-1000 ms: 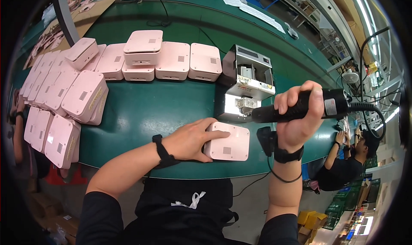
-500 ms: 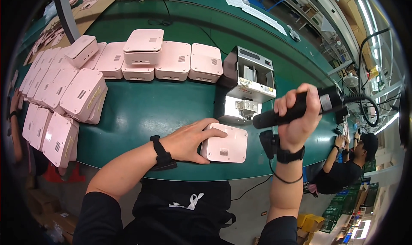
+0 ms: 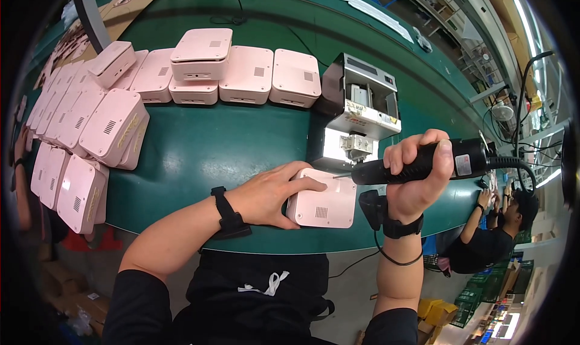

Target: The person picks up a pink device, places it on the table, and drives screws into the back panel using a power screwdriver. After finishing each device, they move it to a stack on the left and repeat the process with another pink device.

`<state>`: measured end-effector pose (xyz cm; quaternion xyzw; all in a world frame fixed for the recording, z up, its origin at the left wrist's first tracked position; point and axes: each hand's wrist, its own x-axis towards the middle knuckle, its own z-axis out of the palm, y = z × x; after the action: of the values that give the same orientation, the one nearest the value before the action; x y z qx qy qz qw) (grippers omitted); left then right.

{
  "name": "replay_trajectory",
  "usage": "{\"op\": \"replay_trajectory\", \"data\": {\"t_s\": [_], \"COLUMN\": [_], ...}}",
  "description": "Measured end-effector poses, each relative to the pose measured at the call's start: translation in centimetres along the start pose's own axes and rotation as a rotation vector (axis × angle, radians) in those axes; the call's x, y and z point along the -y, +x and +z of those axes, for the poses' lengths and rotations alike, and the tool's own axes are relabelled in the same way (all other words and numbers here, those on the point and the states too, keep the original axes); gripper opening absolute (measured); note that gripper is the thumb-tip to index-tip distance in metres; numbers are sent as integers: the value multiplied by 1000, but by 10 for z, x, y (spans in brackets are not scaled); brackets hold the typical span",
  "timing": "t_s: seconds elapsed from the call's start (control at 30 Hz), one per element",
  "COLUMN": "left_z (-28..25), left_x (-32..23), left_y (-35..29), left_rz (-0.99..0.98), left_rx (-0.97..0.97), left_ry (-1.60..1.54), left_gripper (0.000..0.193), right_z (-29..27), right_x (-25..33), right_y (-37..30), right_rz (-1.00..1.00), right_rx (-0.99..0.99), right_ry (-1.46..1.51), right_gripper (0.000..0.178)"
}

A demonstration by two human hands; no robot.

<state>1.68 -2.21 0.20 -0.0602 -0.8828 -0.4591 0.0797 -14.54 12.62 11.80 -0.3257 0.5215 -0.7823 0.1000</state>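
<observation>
A pale pink square plastic box (image 3: 329, 209) lies flat on the green bench near its front edge, vented side up. My left hand (image 3: 272, 195) grips its left side, fingers at the far edge, thumb at the near edge and the index finger lying across the top. Wrapped in my right hand (image 3: 420, 173) is a corded black electric screwdriver (image 3: 470, 157), held nearly level. Its thin bit points left and shows over the far right part of the box; whether it touches cannot be made out. Both wrists wear black straps.
Just beyond the box stands a black and metal screw feeder (image 3: 365, 112). A row of pink boxes (image 3: 246, 73) runs along the back, with more stacked boxes (image 3: 112, 127) at the left. To the right, a co-worker (image 3: 495, 230) works at the bench.
My right hand has lowered slightly and levelled the screwdriver, bringing its bit over the box. My left hand keeps its grip. The whole view has shifted a little.
</observation>
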Motion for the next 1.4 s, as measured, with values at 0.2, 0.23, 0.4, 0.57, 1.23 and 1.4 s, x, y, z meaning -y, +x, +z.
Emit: {"op": "replay_trajectory", "data": {"t_s": [0.2,0.23,0.4,0.57,1.23,1.4], "left_z": [0,-1,0,1,-5,-2], "left_x": [2,2,1,0,-1,-1], "left_y": [-1,-1,-1,-2,1,3], "left_rz": [18,18,27,17,-51,-58], "left_rx": [-4,-5,-14,-23,-52,-47], "left_ry": [17,17,28,33,79,111], "left_gripper": [80,80,80,80,81,80], "right_z": [3,4,3,3,-29,-36], "right_x": [-3,-3,-3,12,50,48], "right_y": [-6,-7,-5,7,-36,-43], "right_rz": [-1,-6,-2,-8,-11,-34], "right_rx": [22,24,51,35,-53,-44], "right_ry": [31,26,14,32,-6,-13], "right_gripper": [32,32,31,31,37,37]}}
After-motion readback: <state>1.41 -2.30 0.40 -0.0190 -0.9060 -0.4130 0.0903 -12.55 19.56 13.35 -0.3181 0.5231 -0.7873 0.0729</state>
